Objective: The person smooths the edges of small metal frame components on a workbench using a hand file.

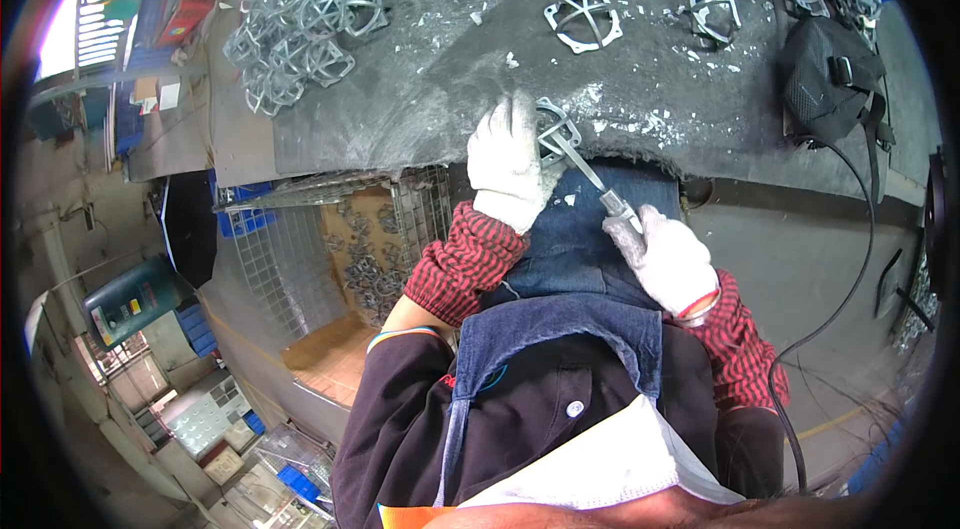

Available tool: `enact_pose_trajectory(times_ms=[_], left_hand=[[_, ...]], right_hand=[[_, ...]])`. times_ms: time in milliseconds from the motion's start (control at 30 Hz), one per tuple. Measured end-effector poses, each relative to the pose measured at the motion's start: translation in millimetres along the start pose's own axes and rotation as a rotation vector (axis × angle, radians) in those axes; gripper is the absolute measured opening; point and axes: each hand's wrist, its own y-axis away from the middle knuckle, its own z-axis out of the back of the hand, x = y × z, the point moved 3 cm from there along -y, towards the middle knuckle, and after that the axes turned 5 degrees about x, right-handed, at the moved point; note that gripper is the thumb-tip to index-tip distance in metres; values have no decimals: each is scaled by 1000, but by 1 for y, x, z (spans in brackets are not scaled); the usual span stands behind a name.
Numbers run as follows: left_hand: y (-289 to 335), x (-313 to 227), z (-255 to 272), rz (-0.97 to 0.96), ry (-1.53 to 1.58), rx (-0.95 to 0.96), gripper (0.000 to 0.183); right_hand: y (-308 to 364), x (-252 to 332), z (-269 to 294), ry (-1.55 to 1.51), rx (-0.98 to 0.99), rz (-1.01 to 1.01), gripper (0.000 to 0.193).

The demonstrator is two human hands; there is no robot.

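Dark grey bench (420, 119), scuffed & strewn w/ pale chips, is spread ahead of both hands; metal part (556, 129) is at its near edge, just R of L hand (508, 159), whose gloved fingers are laid together against it; whether clamped can't be told, undersides being hidden. R hand (665, 257) is closed round handle of bladed tool (584, 165), its blade laid over part. Heap of similar frames (305, 19) is piled beyond & L of L hand; loose frame (583, 17) is seen ahead of both, others cut off at top. Black bag (825, 74) & cable (869, 229) are R of R hand. Wire cage (270, 274) is set nearer body, L of L hand. Label on green container (135, 299), farther L, can't be read; room edges are bent & dim.
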Motion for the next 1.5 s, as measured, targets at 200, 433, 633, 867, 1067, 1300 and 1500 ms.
enact_pose_trajectory(times_ms=[200, 433, 633, 867, 1067, 1300, 1500], left_hand=[[0, 2, -3, -29, 19, -5, 107], [1, 5, -6, -4, 34, 65, 108], [-6, 5, -3, 12, 79, 119, 107], [-16, 5, 13, -115, 64, 69, 100], [-25, 18, 22, -378, 113, 166, 95], [-19, 35, 24, -391, 129, 132, 90], [-12, 28, 15, -273, 111, 44, 84]], right_hand=[[-19, -19, -28, -1068, 695, -528, 59], [-20, -24, -32, -1368, 929, -611, 60], [-22, -32, -28, -541, 466, -306, 62], [-24, -28, -3, 99, 74, -66, 60], [-34, -29, 21, 189, 20, 45, 59], [-19, -19, 3, 164, 94, -21, 61], [-11, -13, -17, -82, 105, 28, 68]])
